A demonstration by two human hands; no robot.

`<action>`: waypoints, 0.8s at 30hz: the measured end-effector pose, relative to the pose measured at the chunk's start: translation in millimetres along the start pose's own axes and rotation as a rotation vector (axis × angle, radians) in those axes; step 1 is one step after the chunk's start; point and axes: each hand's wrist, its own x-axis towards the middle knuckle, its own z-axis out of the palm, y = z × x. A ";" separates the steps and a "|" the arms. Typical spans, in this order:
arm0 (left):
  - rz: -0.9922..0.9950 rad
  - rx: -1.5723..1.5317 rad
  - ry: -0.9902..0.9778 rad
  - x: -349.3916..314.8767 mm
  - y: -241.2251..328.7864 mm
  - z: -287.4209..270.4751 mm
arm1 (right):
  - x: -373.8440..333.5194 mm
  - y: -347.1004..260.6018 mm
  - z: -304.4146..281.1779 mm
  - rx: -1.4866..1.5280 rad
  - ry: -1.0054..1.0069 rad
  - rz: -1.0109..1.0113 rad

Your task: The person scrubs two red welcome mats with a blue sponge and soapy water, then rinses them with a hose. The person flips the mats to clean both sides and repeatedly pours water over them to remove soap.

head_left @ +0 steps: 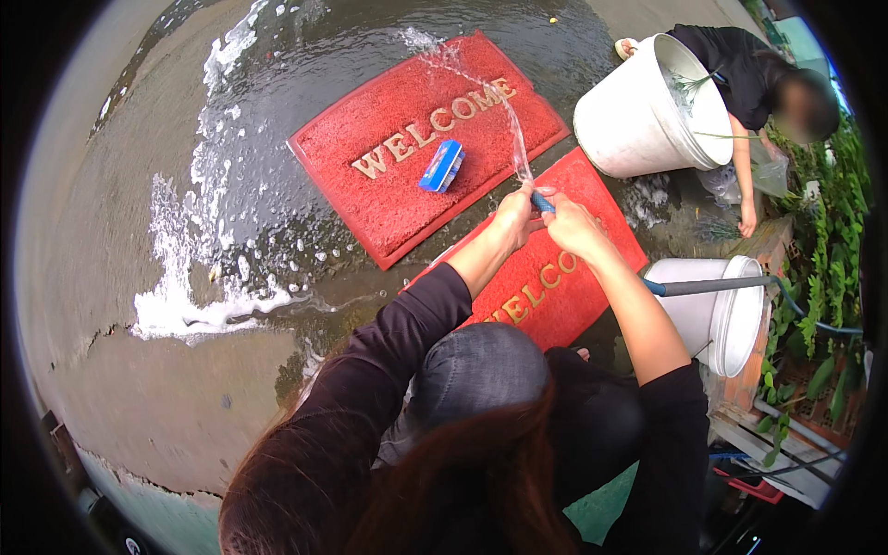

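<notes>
My left hand (515, 218) and my right hand (571, 225) meet around the end of a blue hose (543, 203), both closed on it. A stream of water (513, 125) arcs from the hose end over a red doormat (375, 208) with gold lettering and splashes near its far edge. On that mat a blue scrub brush (443, 166) lies tipped, its pale bristles partly showing. Beneath my hands and forearms is a second red doormat (606, 190) with gold lettering, partly hidden by my arms and knee.
White foam (199, 314) and water spread over the concrete floor (120, 222) at left. A large white bucket (624, 116) stands tilted in view at far right, a smaller white bucket (689, 310) nearer. Another person (731, 69) crouches by plants (819, 277), one arm reaching down.
</notes>
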 end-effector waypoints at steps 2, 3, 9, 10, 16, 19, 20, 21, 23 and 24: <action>0.022 -0.142 -0.058 20.8 0.6 -16.6 | 5.9 -12.5 2.2 -0.079 -0.100 0.026; 0.031 -0.181 -0.015 25.7 3.6 -18.7 | 5.0 -18.6 0.6 -0.121 -0.150 0.052; 0.115 -0.293 0.171 37.8 8.3 -27.5 | 25.4 -19.4 21.9 -0.230 -0.120 -0.045; 0.112 -0.298 0.163 37.4 8.6 -29.3 | 28.7 -21.1 26.0 -0.230 -0.132 -0.032; 0.443 0.821 0.600 35.2 6.2 -89.0 | 31.9 -24.5 13.9 -0.154 -0.082 -0.079; 0.776 1.399 0.974 20.7 22.1 -101.4 | 35.3 -17.6 9.9 -0.178 -0.052 -0.035; 0.744 1.545 1.017 26.5 25.9 -116.4 | 38.0 -18.7 12.5 -0.191 -0.052 -0.028; 0.679 1.571 0.920 28.7 32.5 -120.9 | 40.1 -16.6 14.2 -0.198 -0.034 -0.020; 0.551 1.616 0.724 33.6 43.8 -129.0 | 44.5 -11.8 17.5 -0.208 0.004 -0.002; 0.494 1.686 0.652 36.9 46.9 -133.5 | 47.1 -8.4 18.7 -0.196 0.017 -0.002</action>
